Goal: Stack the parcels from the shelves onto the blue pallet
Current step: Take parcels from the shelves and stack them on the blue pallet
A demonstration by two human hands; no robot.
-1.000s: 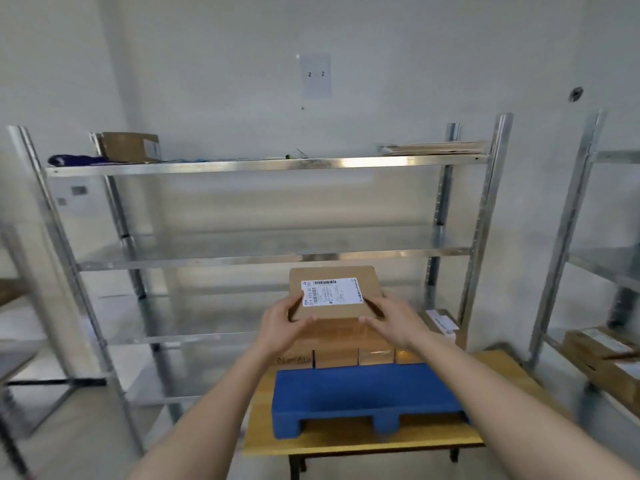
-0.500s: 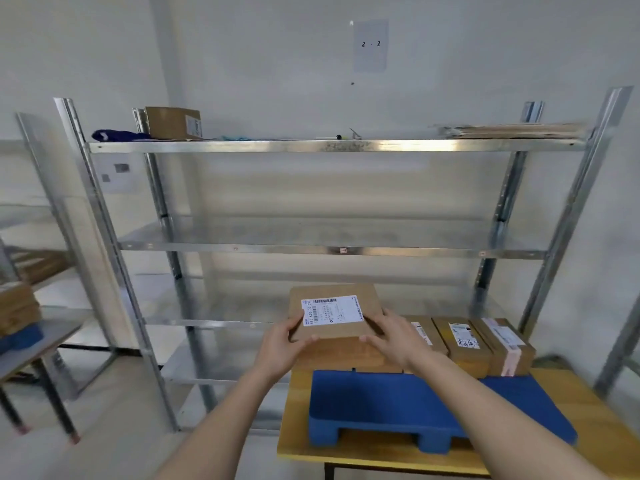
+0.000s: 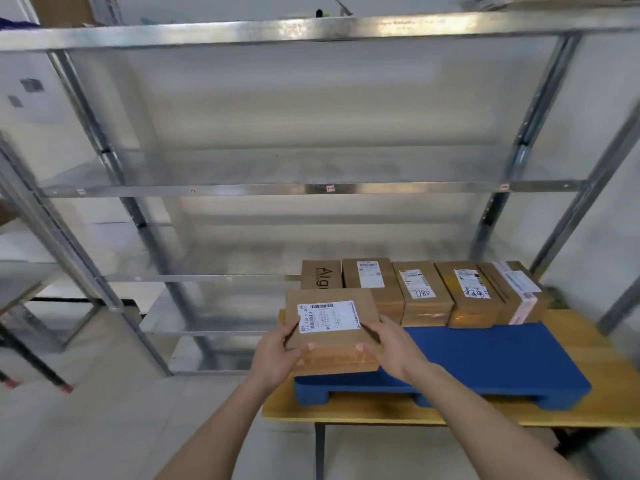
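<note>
I hold a flat brown parcel (image 3: 332, 337) with a white barcode label between both hands, above the near left corner of the blue pallet (image 3: 491, 362). My left hand (image 3: 275, 358) grips its left edge, thumb on top. My right hand (image 3: 391, 348) grips its right edge. Whether the parcel touches the pallet is unclear. A row of several brown labelled parcels (image 3: 426, 292) stands along the pallet's far edge. The pallet lies on a yellow wooden table (image 3: 588, 341).
A metal shelf rack (image 3: 311, 188) stands right behind the table, its middle shelves bare. A brown box (image 3: 79, 8) sits on the top shelf at the left. Another rack post (image 3: 616, 306) rises at the right. A low stand (image 3: 31, 282) is at the far left.
My view has swung left and come closer to the table. The held parcel has come down toward the pallet's near left corner. Both hands keep their hold.
</note>
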